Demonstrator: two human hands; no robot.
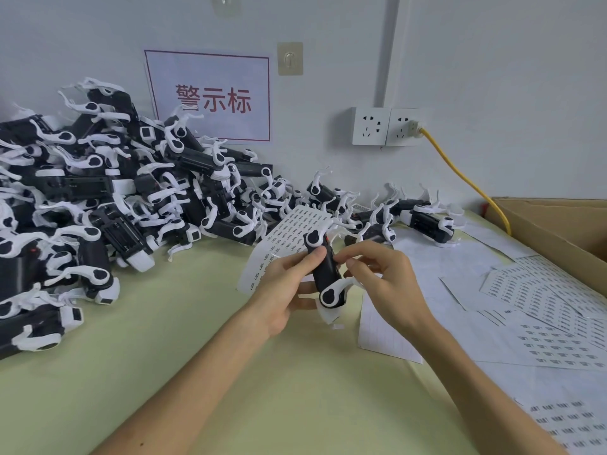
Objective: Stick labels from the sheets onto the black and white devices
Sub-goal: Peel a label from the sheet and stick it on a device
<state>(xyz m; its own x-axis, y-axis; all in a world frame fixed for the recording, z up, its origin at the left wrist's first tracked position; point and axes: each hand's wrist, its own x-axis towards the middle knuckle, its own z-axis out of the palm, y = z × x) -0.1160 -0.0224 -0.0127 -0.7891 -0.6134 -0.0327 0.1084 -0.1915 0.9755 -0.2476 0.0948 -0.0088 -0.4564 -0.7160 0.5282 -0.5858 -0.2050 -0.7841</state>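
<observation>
Over table point(230, 372) | device point(323, 274) long axis upright | left hand point(285, 290), right hand point(384, 280) fingers pinch it

a black device point(323, 270) with white clip ends stands nearly upright above the table, gripped in the left hand point(289, 290), with the right hand point(381, 277) fingertips at its upper side. behind it a curled label sheet point(289, 234), printed with rows of small labels, leans on the pile of devices point(98, 198) heaped at left. more sheets point(542, 297) lie flat at right.
</observation>
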